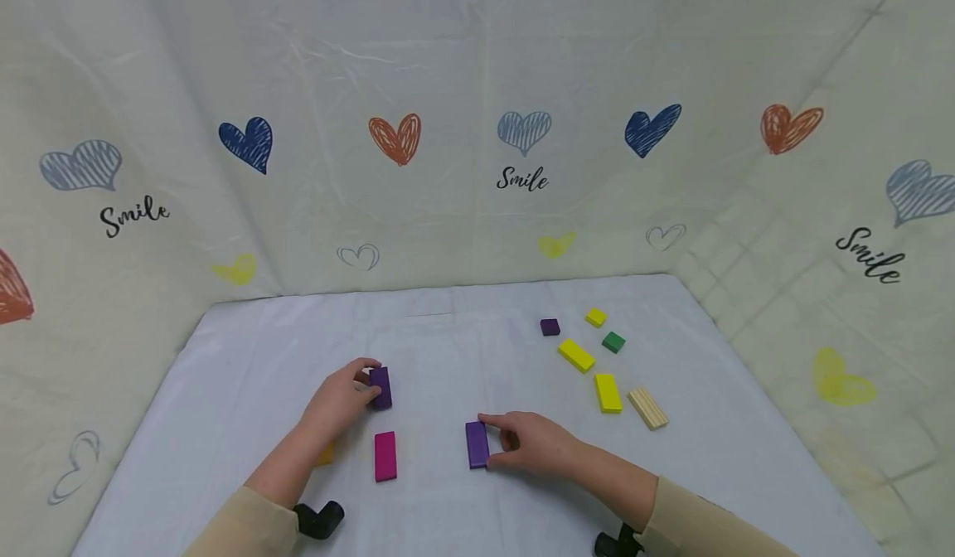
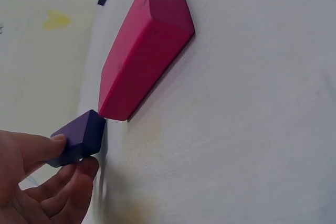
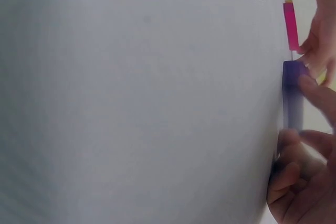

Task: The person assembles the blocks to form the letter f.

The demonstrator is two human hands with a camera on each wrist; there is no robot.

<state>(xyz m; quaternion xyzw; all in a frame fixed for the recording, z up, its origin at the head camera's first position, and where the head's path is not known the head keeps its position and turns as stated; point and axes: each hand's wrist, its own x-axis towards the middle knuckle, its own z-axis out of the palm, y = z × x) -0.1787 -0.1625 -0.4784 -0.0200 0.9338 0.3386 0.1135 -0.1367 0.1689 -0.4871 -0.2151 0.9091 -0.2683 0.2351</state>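
The head camera looked forward and down from above the white cloth-covered table [image 1: 261,341]. The wrist cameras looked across it, low and close, tilted sideways; head and left-wrist views shared a dark purple rectangular block [image 1: 382,388].

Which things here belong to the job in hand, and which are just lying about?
Likely in the job:
dark purple block, in left hand
lighter purple block, in right hand

Apparently just lying about, unheld:
pink block
orange block, partly hidden
three yellow blocks
green block
small purple block
wooden block
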